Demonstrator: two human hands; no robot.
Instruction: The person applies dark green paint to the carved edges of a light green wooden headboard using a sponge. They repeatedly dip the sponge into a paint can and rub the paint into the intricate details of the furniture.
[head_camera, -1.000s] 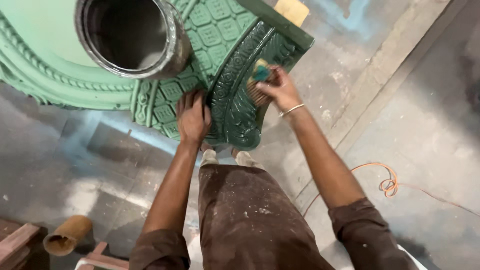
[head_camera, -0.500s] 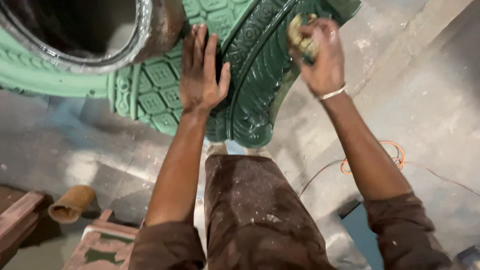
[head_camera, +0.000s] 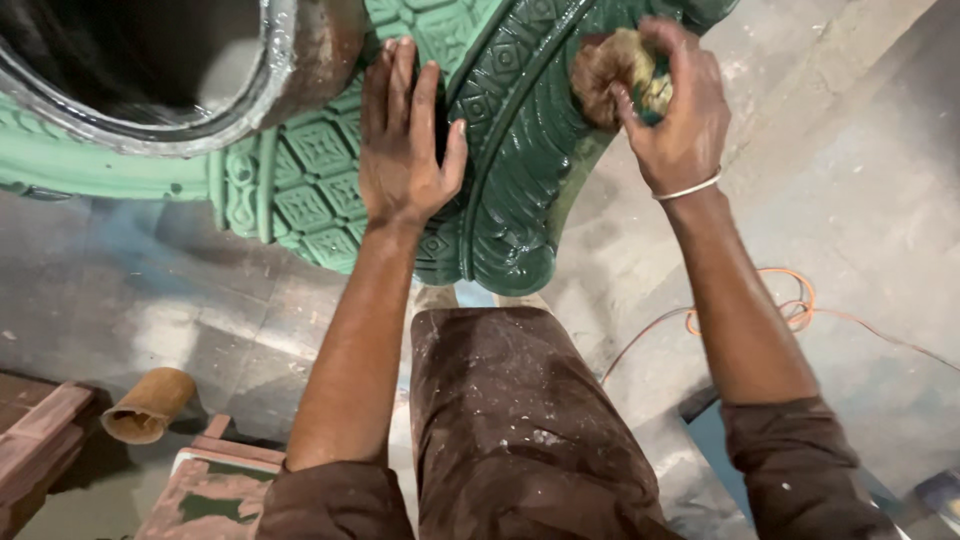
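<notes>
A brown wad (head_camera: 612, 70) is gripped by the right hand (head_camera: 672, 115) against the glossy dark-green carved moulding (head_camera: 520, 190). The left hand (head_camera: 405, 140), fingers spread, is pressed flat on it above the dusty concrete floor (head_camera: 860, 180).

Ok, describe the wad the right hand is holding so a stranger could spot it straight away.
Start at the big green carved piece and follow its glossy dark green border upward. There the right hand presses a brownish-yellow fibrous wad against it: the only soft, shaggy thing among hard moulded patterns.
</notes>
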